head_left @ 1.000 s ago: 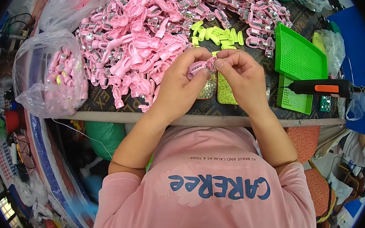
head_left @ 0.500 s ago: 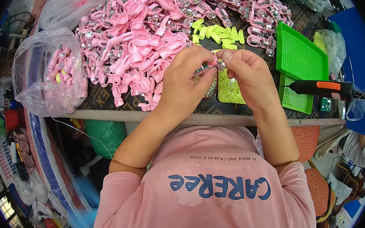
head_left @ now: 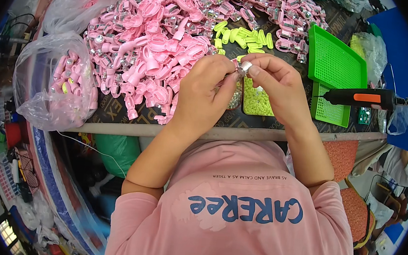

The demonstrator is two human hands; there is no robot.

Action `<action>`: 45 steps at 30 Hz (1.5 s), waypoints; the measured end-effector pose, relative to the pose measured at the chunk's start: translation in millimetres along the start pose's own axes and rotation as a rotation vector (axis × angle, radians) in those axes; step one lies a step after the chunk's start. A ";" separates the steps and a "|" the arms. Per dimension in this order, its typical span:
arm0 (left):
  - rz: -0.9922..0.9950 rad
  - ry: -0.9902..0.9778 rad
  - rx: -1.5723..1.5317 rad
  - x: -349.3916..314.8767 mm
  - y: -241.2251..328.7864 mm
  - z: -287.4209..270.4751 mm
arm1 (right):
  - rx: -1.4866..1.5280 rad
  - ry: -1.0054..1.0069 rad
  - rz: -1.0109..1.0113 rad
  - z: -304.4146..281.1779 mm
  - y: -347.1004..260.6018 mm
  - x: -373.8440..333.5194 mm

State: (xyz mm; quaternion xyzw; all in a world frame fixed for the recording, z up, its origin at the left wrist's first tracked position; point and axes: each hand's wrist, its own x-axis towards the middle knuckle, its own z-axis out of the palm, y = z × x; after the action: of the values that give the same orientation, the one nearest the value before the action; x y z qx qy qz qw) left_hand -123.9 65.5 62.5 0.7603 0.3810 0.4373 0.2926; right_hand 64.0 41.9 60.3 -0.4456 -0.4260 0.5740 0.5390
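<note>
My left hand [head_left: 203, 91] is closed around a small pink plastic piece, mostly hidden by its fingers. My right hand [head_left: 282, 88] pinches a small shiny silver cup [head_left: 245, 67] between thumb and fingers, right against the left fingertips. Behind and left of the hands spreads a big heap of pink plastic housings [head_left: 147, 49], many with silvery parts in them. Just beyond the hands lie several yellow-green plastic pieces [head_left: 246, 36]. Below the right fingers sits a tray of tiny yellow-green parts [head_left: 257, 102], beside a container of small shiny pieces [head_left: 235, 98] partly covered by my left hand.
Two green perforated trays [head_left: 338, 59] stand at the right, with a black and orange electric screwdriver [head_left: 362, 98] across the nearer one. A clear plastic bag [head_left: 33, 81] of pink pieces sits at the table's left. The table's front edge [head_left: 232, 134] runs close to my body.
The silver cup has come up and turned its bright side into view in my right fingers. My left hand has rotated slightly, hiding the green board and more of the pink piece.
</note>
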 end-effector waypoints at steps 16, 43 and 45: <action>0.011 -0.007 0.005 -3.4 -0.9 0.1 | -0.043 0.019 -0.031 7.0 -0.7 -4.8; -0.158 -0.040 -0.082 -10.2 4.0 6.5 | -0.662 0.166 -0.396 20.9 9.4 -7.3; -0.126 -0.025 -0.051 -11.8 3.1 9.1 | -0.704 0.186 -0.449 23.8 15.4 -7.7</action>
State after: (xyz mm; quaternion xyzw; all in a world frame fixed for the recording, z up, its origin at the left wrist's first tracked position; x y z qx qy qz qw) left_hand -118.8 53.0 55.6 0.7323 0.4131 0.4181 0.3438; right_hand 37.4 33.2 51.5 -0.5485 -0.6319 0.2193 0.5017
